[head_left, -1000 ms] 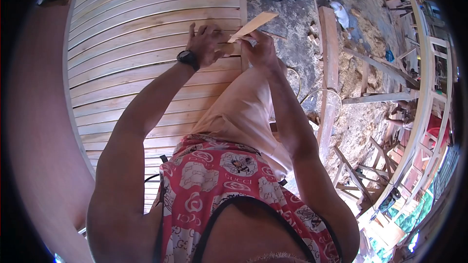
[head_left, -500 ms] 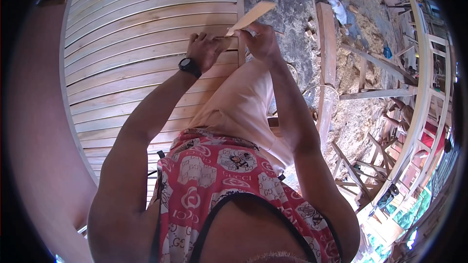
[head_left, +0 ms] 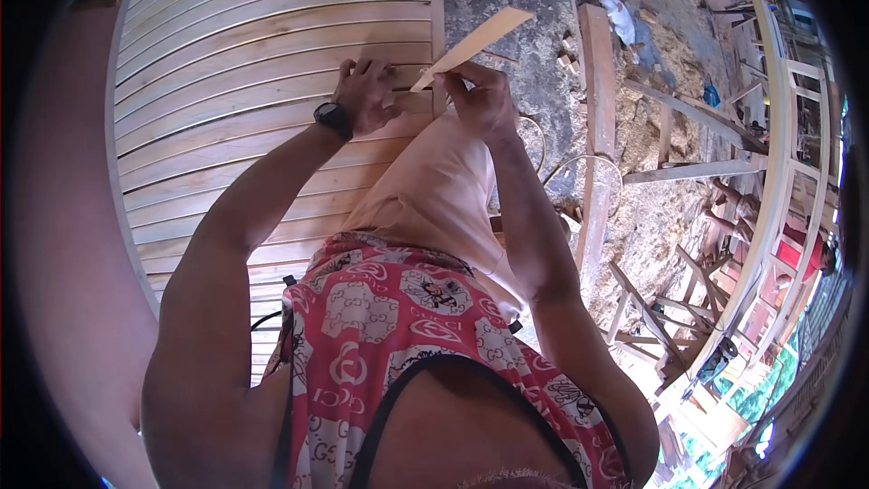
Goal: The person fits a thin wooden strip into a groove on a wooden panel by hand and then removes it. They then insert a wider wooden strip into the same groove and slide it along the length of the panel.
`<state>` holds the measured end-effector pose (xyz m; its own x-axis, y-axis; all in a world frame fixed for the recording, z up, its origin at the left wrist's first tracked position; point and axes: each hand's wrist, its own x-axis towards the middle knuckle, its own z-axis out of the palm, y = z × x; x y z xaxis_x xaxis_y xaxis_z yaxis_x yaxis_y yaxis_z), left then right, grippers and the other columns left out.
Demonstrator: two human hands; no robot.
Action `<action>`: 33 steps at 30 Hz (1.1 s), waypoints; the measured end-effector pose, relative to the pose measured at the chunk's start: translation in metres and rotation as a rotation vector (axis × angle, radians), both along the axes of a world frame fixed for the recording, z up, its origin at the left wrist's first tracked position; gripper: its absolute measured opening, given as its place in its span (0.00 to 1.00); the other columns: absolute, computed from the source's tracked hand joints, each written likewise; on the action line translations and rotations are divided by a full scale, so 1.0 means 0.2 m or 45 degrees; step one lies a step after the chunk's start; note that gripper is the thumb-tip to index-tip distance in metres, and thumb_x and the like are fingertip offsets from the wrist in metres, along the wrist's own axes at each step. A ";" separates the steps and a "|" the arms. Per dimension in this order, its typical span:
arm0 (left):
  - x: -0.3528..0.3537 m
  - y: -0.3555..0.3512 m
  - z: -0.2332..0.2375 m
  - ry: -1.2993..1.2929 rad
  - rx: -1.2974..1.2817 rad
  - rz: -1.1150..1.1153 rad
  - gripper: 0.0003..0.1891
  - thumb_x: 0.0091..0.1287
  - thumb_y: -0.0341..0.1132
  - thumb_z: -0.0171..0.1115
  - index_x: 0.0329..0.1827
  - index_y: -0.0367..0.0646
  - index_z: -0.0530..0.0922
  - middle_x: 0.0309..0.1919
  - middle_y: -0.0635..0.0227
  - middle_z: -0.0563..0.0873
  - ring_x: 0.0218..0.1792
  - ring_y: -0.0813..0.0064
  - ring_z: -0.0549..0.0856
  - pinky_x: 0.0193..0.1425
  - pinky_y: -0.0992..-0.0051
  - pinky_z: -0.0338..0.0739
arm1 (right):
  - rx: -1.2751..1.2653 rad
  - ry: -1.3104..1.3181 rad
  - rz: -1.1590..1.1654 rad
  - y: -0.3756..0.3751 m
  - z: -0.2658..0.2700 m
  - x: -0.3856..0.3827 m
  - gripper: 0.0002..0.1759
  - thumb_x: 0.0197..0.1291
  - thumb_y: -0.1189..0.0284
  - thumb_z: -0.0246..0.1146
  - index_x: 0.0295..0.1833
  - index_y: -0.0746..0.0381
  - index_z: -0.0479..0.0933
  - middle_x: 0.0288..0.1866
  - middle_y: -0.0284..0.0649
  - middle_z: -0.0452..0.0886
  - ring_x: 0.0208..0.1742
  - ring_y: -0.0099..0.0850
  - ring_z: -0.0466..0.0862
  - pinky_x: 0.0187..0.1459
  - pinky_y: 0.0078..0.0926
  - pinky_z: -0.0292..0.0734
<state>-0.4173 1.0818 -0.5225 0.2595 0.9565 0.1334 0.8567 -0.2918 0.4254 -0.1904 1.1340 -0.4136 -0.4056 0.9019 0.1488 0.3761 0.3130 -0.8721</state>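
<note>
My right hand point(head_left: 482, 101) is closed in a pinch on a thin, flat strip of pale wood point(head_left: 484, 38). The strip slants up and away to the right, its narrow lower end at a dark gap in the slatted wooden panel point(head_left: 272, 63). To the left of that end, my left hand point(head_left: 364, 100) rests on the slats with fingers and thumb apart, holding nothing. A black watch point(head_left: 335, 118) is on the left wrist. My leg in light trousers point(head_left: 430, 172) lies along the panel's right edge.
A long timber beam point(head_left: 597, 91) lies on the floor at the right, among sawdust and wood scraps point(head_left: 674, 127). Wooden frames point(head_left: 806, 118) stand at the far right, with another person in red point(head_left: 797, 254) there. A smooth brown surface point(head_left: 68, 217) borders the panel on the left.
My left hand has drawn back to the left from the strip, its thumb now apart from the fingers. My right hand still grips the strip, slightly lower in view.
</note>
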 end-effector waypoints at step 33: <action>0.02 -0.03 0.02 0.024 -0.070 0.021 0.35 0.62 0.57 0.76 0.67 0.44 0.81 0.66 0.63 0.78 0.69 0.59 0.75 0.71 0.47 0.63 | 0.051 -0.108 0.080 -0.03 -0.07 -0.03 0.12 0.64 0.76 0.72 0.53 0.61 0.88 0.44 0.48 0.92 0.46 0.44 0.93 0.45 0.37 0.85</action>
